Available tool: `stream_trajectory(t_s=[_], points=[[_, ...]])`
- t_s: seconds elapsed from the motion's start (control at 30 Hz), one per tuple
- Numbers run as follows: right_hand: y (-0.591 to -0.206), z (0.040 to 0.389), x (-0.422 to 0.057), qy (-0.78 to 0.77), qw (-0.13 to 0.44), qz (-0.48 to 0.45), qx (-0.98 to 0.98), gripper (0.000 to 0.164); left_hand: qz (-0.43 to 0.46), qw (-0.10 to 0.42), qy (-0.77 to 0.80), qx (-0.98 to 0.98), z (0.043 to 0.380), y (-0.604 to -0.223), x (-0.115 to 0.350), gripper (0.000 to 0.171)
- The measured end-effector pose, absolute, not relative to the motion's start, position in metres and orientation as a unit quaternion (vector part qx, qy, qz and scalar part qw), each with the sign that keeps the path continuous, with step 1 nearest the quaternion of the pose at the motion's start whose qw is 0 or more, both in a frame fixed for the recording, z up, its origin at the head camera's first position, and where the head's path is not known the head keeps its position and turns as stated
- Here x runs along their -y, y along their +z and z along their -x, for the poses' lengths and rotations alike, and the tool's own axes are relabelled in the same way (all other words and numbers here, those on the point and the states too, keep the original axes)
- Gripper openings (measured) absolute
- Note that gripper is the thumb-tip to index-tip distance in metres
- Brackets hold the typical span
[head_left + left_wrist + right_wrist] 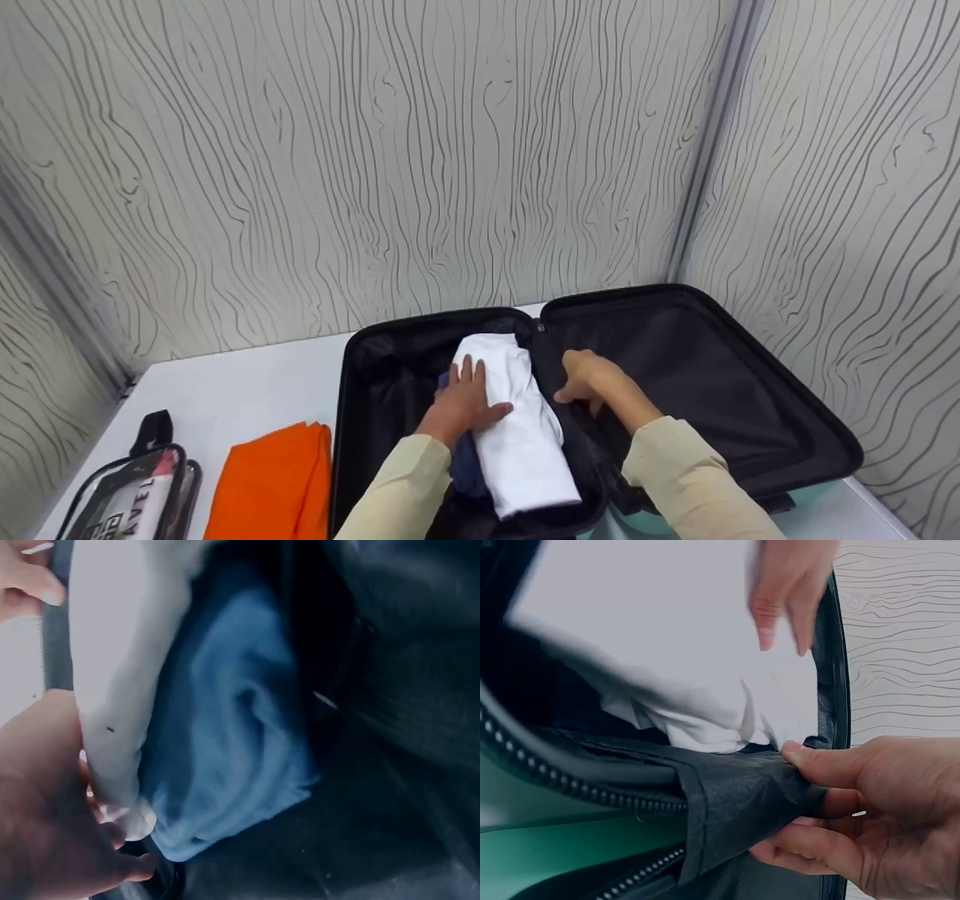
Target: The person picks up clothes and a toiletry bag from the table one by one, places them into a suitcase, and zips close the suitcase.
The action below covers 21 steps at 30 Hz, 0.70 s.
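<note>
Settling step, seemingly: folded white cloth (521,435) in open black suitcase (705,382).
Left hand (466,397) rests on it, fingers spread; right hand (591,377) pinches black fabric hinge flap (739,791); next likely needs flap released.

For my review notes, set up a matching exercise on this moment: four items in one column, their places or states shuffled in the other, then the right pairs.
1. White cloth
2. Blue cloth
3. Orange cloth
4. Right hand

A. On the table, between the clear pouch and the suitcase
B. Pinches the black fabric
C. Has the left hand resting on top of it
D. Partly covered by the white cloth

Pairs: 1-C, 2-D, 3-A, 4-B
</note>
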State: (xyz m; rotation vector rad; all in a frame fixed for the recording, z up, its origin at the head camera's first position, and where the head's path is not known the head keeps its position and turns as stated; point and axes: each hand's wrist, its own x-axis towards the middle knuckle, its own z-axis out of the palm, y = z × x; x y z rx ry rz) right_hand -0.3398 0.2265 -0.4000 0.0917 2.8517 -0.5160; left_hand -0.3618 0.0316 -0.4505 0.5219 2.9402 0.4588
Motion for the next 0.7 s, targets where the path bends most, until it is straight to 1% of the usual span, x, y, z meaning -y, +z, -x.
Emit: stream_trajectory(t_s=[0.1,0.2,0.3,0.4,0.53,0.7], points=[[-0.399,0.341,-0.227,-0.183,0.125,-0.021,-0.975,0.038,-0.178,0.066,0.148,-0.971,0.361,-0.445,-0.028,0.085],[-0.397,0.342,-0.235,-0.189,0.134,-0.021,-0.973,0.042,-0.206,0.045,0.126,-0.969,0.356,-0.435,-0.028,0.079],[-0.399,0.347,-0.228,-0.193,0.144,-0.014,-0.971,0.044,-0.224,0.011,0.096,-0.970,0.343,-0.428,-0.009,0.073],[-0.399,0.347,-0.232,-0.194,0.146,-0.015,-0.970,0.046,-0.243,-0.016,0.090,-0.966,0.332,-0.420,0.002,0.069],[-0.399,0.347,-0.233,-0.194,0.148,-0.002,-0.970,0.048,-0.257,-0.026,0.117,-0.959,0.318,-0.412,0.025,0.067],[-0.401,0.347,-0.235,-0.199,0.145,0.012,-0.969,0.041,-0.261,-0.035,0.163,-0.951,0.301,-0.407,0.057,0.065]])
